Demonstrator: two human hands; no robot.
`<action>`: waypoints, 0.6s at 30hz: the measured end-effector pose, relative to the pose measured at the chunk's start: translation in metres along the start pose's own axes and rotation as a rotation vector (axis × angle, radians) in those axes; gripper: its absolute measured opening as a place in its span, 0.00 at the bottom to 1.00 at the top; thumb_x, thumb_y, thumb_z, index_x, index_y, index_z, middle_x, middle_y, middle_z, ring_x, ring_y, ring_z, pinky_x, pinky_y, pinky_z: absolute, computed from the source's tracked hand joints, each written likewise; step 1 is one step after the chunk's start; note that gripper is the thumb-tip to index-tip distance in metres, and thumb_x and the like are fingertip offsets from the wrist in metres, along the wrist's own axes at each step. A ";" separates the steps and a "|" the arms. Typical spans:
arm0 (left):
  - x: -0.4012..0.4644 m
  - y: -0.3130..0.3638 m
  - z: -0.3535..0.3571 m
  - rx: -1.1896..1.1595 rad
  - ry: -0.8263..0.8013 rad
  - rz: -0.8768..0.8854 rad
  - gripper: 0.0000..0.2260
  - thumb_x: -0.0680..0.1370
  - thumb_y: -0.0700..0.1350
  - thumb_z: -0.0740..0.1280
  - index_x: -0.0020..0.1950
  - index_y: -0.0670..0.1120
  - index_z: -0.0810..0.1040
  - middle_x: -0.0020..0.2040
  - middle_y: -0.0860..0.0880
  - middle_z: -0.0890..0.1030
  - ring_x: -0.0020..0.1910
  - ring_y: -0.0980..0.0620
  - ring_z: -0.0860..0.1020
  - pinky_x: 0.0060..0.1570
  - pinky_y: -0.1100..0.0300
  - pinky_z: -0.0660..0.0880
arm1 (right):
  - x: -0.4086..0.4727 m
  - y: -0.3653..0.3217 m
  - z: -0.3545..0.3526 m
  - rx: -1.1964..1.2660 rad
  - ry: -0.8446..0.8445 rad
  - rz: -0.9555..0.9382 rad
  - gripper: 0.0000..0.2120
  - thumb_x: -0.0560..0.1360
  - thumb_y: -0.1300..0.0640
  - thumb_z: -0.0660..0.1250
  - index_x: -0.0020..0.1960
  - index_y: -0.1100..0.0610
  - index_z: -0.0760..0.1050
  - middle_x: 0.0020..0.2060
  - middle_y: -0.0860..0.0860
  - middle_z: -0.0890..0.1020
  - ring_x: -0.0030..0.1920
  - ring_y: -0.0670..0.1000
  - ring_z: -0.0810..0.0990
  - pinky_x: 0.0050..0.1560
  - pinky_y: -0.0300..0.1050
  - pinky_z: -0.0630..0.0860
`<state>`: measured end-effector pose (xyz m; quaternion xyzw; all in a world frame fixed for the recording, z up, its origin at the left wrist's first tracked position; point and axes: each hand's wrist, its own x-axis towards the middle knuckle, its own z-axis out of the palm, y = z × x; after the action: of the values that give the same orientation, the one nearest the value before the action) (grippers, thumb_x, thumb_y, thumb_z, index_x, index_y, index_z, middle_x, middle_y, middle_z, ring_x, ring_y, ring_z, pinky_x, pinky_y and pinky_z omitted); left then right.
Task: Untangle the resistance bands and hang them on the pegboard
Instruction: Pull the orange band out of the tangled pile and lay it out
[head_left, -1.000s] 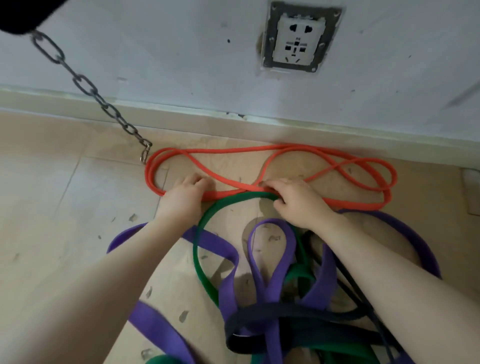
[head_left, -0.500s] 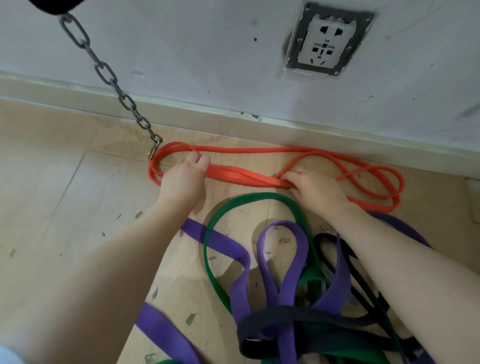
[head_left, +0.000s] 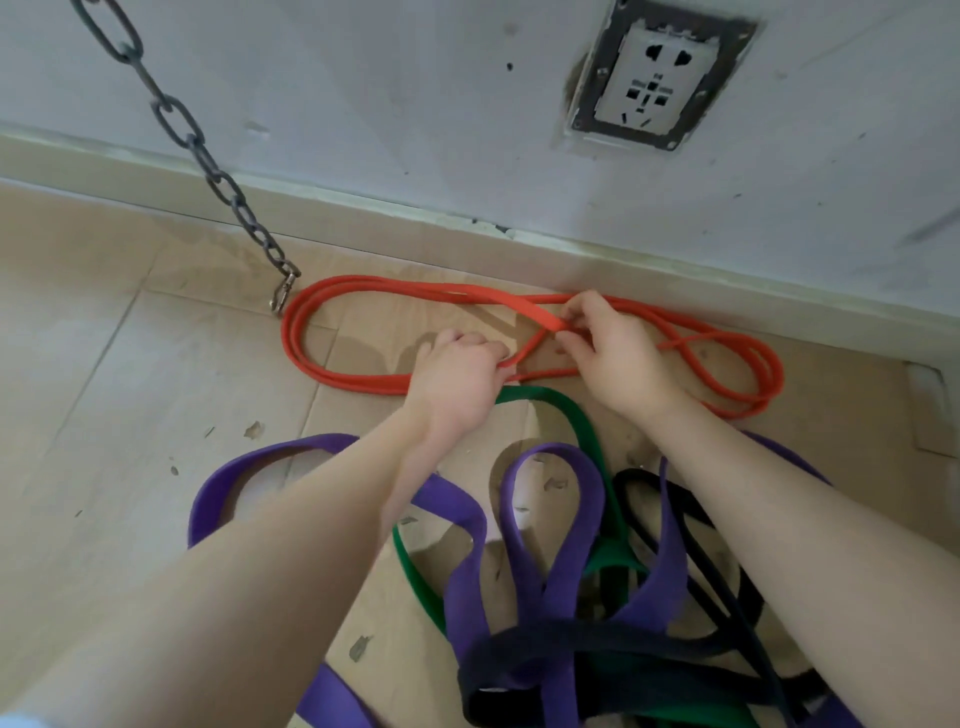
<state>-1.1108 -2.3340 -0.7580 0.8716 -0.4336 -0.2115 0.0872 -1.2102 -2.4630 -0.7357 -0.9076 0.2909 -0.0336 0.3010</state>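
Nearest, a black band wraps the tangled purple band and green band on the floor. Beyond, the left hand curls its fingers around the orange band, and the right hand pinches a twisted strand. A chain hangs by the wall socket.

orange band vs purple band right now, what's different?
The orange band is thin and narrow; the purple band is wide and flat. The orange band lies along the baseboard apart from the pile and is held by both the left hand and the right hand; the purple band is untouched, interlaced with the green band and wrapped by the black band. Both are looped and lie on the floor.
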 end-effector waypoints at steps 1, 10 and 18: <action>0.003 0.009 0.002 -0.045 0.009 -0.008 0.14 0.81 0.50 0.55 0.60 0.46 0.74 0.57 0.45 0.77 0.59 0.42 0.71 0.56 0.50 0.68 | -0.002 0.003 -0.003 -0.032 -0.009 0.012 0.09 0.77 0.58 0.63 0.56 0.58 0.71 0.48 0.54 0.82 0.49 0.56 0.80 0.49 0.54 0.76; 0.006 0.056 0.019 -0.007 -0.007 -0.114 0.16 0.80 0.43 0.55 0.67 0.42 0.67 0.64 0.41 0.72 0.63 0.40 0.70 0.62 0.49 0.66 | -0.085 0.102 -0.049 -0.215 -0.004 0.322 0.10 0.76 0.53 0.66 0.50 0.58 0.79 0.48 0.55 0.80 0.51 0.56 0.77 0.50 0.49 0.73; 0.014 0.075 0.023 -0.005 -0.009 -0.177 0.21 0.78 0.39 0.57 0.70 0.40 0.61 0.69 0.41 0.67 0.68 0.41 0.67 0.66 0.49 0.64 | -0.058 0.104 -0.049 -0.219 -0.245 0.334 0.20 0.71 0.39 0.66 0.52 0.54 0.78 0.47 0.49 0.79 0.51 0.53 0.77 0.52 0.50 0.75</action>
<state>-1.1676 -2.3900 -0.7570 0.9052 -0.3549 -0.2234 0.0684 -1.3223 -2.5249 -0.7480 -0.8713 0.4004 0.1589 0.2352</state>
